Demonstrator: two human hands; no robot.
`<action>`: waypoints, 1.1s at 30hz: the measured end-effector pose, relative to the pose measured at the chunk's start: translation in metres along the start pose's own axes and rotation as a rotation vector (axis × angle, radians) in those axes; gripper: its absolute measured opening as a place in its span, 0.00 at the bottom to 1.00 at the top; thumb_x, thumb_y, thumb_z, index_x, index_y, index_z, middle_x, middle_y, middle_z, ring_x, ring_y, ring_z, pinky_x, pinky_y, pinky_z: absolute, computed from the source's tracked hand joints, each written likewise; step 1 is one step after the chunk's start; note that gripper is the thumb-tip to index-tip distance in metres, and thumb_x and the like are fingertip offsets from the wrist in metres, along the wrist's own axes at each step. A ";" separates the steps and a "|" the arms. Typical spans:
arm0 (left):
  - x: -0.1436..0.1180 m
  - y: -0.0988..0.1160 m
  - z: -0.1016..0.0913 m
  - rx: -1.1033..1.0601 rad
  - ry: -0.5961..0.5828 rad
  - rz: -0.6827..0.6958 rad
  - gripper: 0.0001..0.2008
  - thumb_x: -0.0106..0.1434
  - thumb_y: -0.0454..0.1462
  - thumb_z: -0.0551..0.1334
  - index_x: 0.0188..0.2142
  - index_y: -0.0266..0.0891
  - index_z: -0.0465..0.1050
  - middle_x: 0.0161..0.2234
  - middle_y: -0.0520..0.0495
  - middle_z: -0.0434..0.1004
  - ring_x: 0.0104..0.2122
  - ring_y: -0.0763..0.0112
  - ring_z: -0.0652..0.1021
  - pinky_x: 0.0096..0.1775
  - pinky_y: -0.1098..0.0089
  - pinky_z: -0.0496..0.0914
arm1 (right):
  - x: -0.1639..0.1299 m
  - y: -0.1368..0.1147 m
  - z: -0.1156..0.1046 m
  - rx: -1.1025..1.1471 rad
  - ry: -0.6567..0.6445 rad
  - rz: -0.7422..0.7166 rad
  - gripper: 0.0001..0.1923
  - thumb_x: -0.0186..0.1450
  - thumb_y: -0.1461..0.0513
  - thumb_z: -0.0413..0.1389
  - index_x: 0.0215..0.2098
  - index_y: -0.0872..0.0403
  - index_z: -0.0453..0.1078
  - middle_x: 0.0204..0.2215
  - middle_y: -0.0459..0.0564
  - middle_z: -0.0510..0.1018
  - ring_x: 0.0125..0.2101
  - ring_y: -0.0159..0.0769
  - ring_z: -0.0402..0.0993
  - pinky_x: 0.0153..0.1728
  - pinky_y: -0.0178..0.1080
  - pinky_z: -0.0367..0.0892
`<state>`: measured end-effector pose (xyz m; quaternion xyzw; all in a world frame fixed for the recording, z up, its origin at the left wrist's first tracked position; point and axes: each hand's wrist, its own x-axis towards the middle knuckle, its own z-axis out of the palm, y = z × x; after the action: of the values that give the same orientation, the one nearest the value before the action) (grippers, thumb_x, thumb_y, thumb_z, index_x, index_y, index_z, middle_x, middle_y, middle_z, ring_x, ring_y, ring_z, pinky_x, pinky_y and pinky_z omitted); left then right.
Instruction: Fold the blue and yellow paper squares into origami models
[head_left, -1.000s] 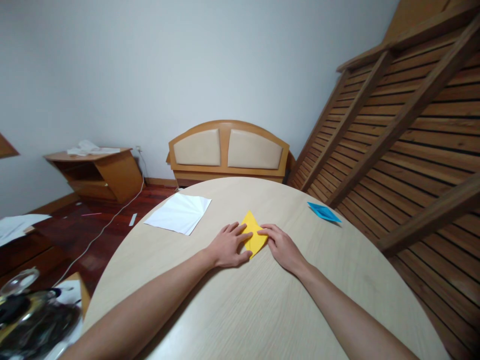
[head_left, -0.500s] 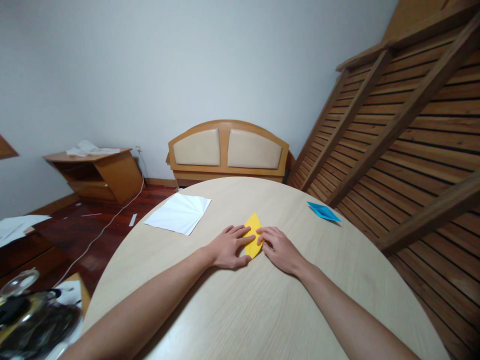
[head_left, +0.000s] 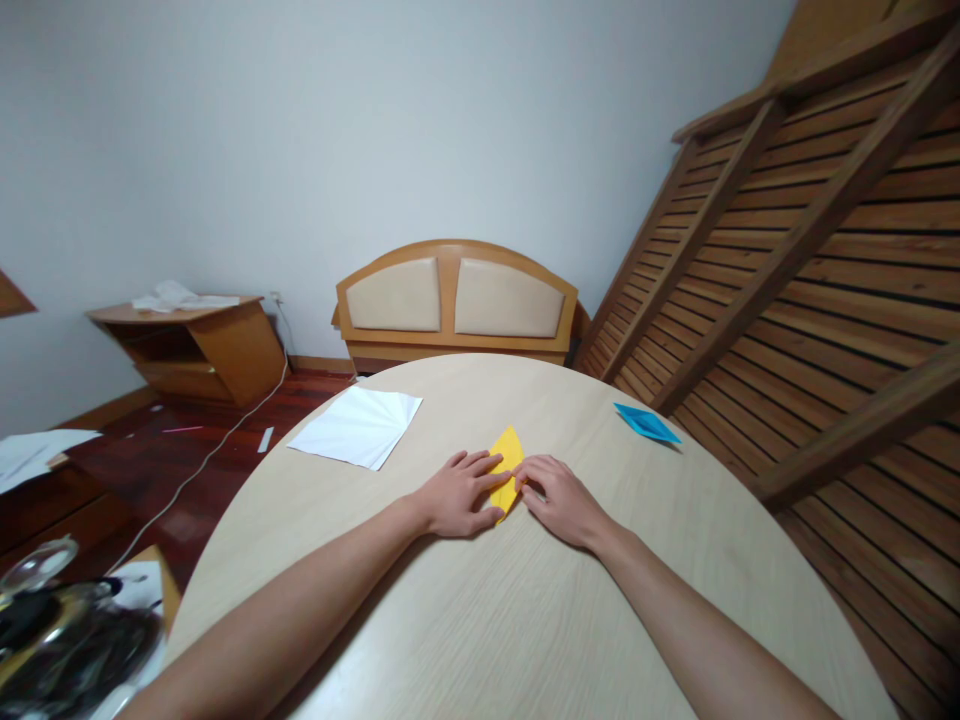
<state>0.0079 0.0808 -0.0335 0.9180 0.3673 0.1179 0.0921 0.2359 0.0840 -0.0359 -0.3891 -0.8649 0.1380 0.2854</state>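
Note:
A piece of folded yellow paper (head_left: 508, 443), pointed at its far and near ends, lies on the round table in front of me. My left hand (head_left: 463, 494) rests flat with its fingers spread over the paper's left side, the thumb near the lower tip. At the right edge, the curled fingers of my right hand (head_left: 556, 495) pinch the paper, and they hide part of that edge. Which layers they grip I cannot make out.
A creased white sheet (head_left: 358, 428) lies on the table's left side. Toward the right edge sits a folded blue paper boat shape (head_left: 647, 423). Slatted wooden panels (head_left: 847, 260) lean at the right, and a headboard (head_left: 454, 300) stands beyond the pale table (head_left: 465, 640).
My right fingers have drawn in from the paper's middle to its right edge and closed there. The yellow paper's outline has shifted slightly, while my left hand stays in place.

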 end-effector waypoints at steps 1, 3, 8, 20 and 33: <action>0.000 0.000 0.000 0.004 -0.003 0.000 0.31 0.66 0.50 0.58 0.66 0.49 0.57 0.67 0.40 0.56 0.66 0.46 0.59 0.62 0.42 0.53 | 0.000 0.001 0.001 -0.004 0.000 0.006 0.08 0.64 0.68 0.52 0.36 0.50 0.71 0.37 0.48 0.79 0.43 0.41 0.73 0.49 0.45 0.65; 0.000 0.000 0.000 0.011 -0.009 0.010 0.32 0.66 0.50 0.59 0.67 0.49 0.56 0.68 0.40 0.55 0.66 0.45 0.59 0.62 0.42 0.53 | 0.000 0.002 0.002 -0.013 0.016 0.020 0.09 0.66 0.67 0.52 0.41 0.51 0.71 0.39 0.49 0.78 0.44 0.41 0.73 0.49 0.46 0.65; -0.001 0.001 -0.004 0.017 -0.009 0.088 0.32 0.64 0.48 0.59 0.66 0.46 0.58 0.68 0.40 0.54 0.65 0.46 0.60 0.63 0.46 0.54 | -0.001 0.006 0.005 -0.013 0.066 0.033 0.15 0.67 0.64 0.54 0.52 0.50 0.67 0.46 0.51 0.77 0.47 0.42 0.73 0.51 0.46 0.66; 0.001 -0.002 -0.001 0.005 -0.005 0.122 0.33 0.64 0.47 0.58 0.66 0.39 0.57 0.66 0.39 0.58 0.64 0.47 0.61 0.63 0.50 0.55 | -0.002 0.012 0.010 -0.026 0.041 0.044 0.20 0.66 0.64 0.55 0.56 0.50 0.65 0.48 0.53 0.76 0.49 0.44 0.71 0.52 0.48 0.66; 0.001 -0.002 0.000 0.001 0.029 0.111 0.32 0.65 0.46 0.58 0.66 0.38 0.58 0.66 0.38 0.60 0.63 0.49 0.62 0.63 0.51 0.57 | -0.006 -0.001 -0.003 -0.034 -0.114 0.003 0.39 0.57 0.51 0.65 0.63 0.48 0.60 0.58 0.52 0.70 0.56 0.48 0.63 0.58 0.50 0.59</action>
<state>0.0076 0.0829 -0.0341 0.9351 0.3173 0.1360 0.0796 0.2407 0.0789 -0.0354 -0.3868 -0.8814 0.1458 0.2287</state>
